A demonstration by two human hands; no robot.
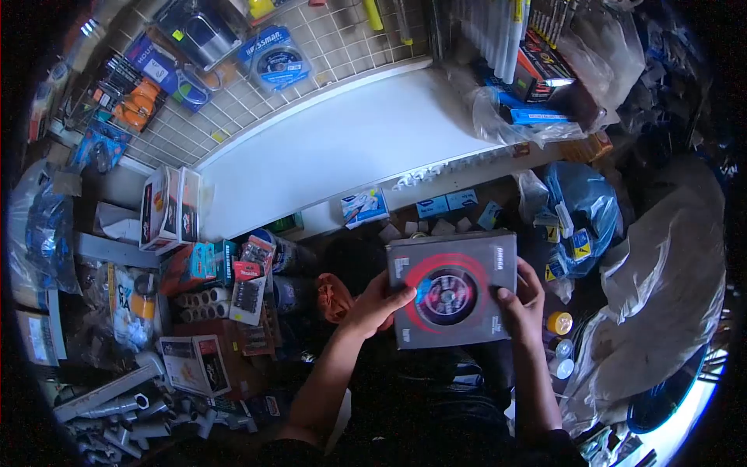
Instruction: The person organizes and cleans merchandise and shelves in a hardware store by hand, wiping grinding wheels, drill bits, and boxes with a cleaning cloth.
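A dark grey cardboard box (451, 331) with a red ring printed around a round window is held up in front of my body. A cutting disc (447, 296) shows through the window. My left hand (373, 307) grips the box's left side, thumb on the front face. My right hand (524, 306) clasps the right side, its thumb near the front edge and fingers behind. The fingers at the back of the box are partly hidden. An orange-brown crumpled thing (334, 297) sits just left of my left hand.
A white shelf (334, 128) crosses behind, below a wire grid hung with packaged goods. Boxes (167, 208) and grey pipe fittings (128, 420) crowd the left. A blue plastic bag (583, 204), several capped containers (559, 323) and a large plastic sheet (661, 288) occupy the right.
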